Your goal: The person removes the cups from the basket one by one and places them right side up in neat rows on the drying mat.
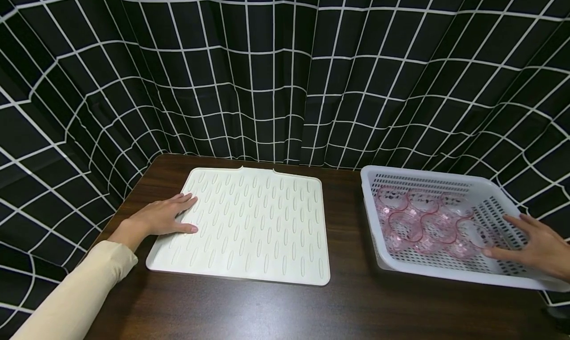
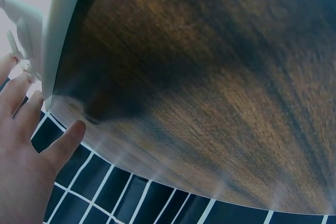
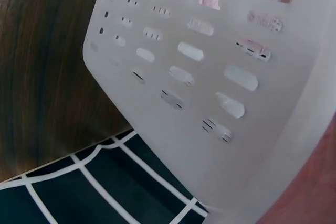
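A white mat (image 1: 262,221) with rows of raised oval ridges lies on the dark wooden table. My left hand (image 1: 162,217) rests on its left edge with the fingers straight and the thumb apart; the left wrist view shows the same hand (image 2: 26,140) by the mat's edge. To the right stands a white plastic basket (image 1: 438,271) holding several clear pink drinking glasses (image 1: 438,226) in two rows, rims up. My right hand (image 1: 536,246) is over the basket's right end, fingers spread, the thumb near the closest glass. Whether it touches that glass I cannot tell.
The table (image 1: 285,310) runs along the front and between mat and basket. A black curtain with a white grid (image 1: 267,72) hangs behind and at both sides. In the right wrist view the basket's slotted wall (image 3: 173,87) fills most of the picture.
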`<state>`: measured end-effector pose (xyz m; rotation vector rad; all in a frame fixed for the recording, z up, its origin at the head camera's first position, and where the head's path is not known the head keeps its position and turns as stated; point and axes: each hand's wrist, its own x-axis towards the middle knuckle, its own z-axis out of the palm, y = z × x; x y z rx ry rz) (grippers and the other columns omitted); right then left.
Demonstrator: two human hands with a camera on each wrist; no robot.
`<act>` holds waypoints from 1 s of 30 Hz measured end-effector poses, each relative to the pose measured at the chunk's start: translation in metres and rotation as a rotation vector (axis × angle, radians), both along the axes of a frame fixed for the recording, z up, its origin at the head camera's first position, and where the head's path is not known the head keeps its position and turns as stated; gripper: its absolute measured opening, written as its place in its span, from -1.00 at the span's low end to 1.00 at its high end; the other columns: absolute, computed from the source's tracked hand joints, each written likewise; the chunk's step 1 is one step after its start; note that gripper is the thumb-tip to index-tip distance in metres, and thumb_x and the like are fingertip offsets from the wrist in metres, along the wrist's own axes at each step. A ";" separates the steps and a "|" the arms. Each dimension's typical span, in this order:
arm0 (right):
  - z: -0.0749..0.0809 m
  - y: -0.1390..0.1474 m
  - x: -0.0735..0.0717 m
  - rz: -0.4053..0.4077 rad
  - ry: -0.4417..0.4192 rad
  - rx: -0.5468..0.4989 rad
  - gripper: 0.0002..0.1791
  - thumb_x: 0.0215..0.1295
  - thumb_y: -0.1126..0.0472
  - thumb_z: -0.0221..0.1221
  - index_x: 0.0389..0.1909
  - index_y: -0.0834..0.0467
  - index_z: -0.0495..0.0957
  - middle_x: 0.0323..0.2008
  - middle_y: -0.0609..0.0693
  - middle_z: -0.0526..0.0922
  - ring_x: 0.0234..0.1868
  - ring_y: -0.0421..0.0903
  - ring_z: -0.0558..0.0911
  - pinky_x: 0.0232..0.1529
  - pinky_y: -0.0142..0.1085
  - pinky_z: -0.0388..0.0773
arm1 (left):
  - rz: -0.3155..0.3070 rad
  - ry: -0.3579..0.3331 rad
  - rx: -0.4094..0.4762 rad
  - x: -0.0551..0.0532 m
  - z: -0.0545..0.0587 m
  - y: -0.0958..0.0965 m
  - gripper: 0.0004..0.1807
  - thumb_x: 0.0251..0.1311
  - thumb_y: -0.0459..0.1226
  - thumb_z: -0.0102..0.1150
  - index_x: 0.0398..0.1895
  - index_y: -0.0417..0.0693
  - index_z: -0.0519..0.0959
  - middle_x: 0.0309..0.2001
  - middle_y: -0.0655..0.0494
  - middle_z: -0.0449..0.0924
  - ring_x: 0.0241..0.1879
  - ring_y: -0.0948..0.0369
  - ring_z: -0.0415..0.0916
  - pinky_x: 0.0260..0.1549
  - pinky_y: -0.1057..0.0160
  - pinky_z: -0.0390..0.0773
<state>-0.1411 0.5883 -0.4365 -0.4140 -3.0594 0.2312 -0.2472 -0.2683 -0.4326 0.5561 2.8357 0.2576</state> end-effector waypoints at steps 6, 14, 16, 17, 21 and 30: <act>0.028 -0.045 0.007 0.052 -0.014 -0.031 0.41 -0.08 -0.30 0.46 0.45 0.48 -0.16 0.39 0.63 -0.46 0.29 0.75 -0.26 0.12 0.60 -0.09 | -0.004 0.006 -0.001 0.000 0.000 0.001 0.16 0.01 0.43 0.17 0.51 -0.16 0.21 0.49 -0.30 0.11 0.47 -0.28 0.01 0.25 -0.41 0.15; 0.047 -0.080 0.012 0.081 0.011 -0.036 0.34 -0.10 -0.18 0.51 0.42 0.50 -0.07 0.39 0.64 -0.35 0.32 0.71 -0.22 0.14 0.58 -0.08 | -0.005 0.013 -0.004 -0.001 -0.002 0.000 0.16 0.02 0.43 0.17 0.51 -0.17 0.20 0.49 -0.30 0.11 0.47 -0.28 0.01 0.25 -0.41 0.15; 0.049 -0.084 0.013 0.091 0.013 -0.023 0.34 -0.10 -0.17 0.51 0.43 0.49 -0.08 0.39 0.64 -0.34 0.32 0.72 -0.22 0.14 0.58 -0.08 | -0.005 0.011 -0.003 -0.001 -0.002 -0.001 0.16 0.01 0.42 0.18 0.51 -0.17 0.20 0.49 -0.30 0.11 0.47 -0.28 0.01 0.25 -0.41 0.16; 0.050 -0.087 0.013 0.086 0.011 -0.022 0.34 -0.11 -0.16 0.52 0.43 0.49 -0.07 0.40 0.63 -0.34 0.32 0.71 -0.22 0.14 0.57 -0.09 | -0.004 0.010 -0.002 -0.001 -0.003 -0.001 0.16 0.01 0.42 0.18 0.51 -0.17 0.20 0.49 -0.30 0.11 0.47 -0.28 0.01 0.25 -0.41 0.16; 0.057 -0.099 0.013 0.099 -0.016 -0.041 0.32 -0.07 -0.14 0.51 0.42 0.50 -0.09 0.39 0.64 -0.36 0.31 0.72 -0.23 0.15 0.57 -0.12 | 0.003 0.005 -0.001 -0.001 -0.003 0.000 0.16 0.01 0.41 0.20 0.51 -0.17 0.21 0.49 -0.31 0.11 0.46 -0.29 0.01 0.25 -0.41 0.17; 0.064 -0.109 0.012 0.154 -0.049 -0.047 0.31 -0.03 -0.16 0.49 0.43 0.51 -0.09 0.38 0.66 -0.36 0.30 0.73 -0.18 0.11 0.59 -0.08 | 0.001 0.014 -0.007 -0.002 -0.003 0.001 0.16 0.00 0.42 0.19 0.51 -0.16 0.22 0.48 -0.30 0.12 0.46 -0.28 0.02 0.25 -0.40 0.18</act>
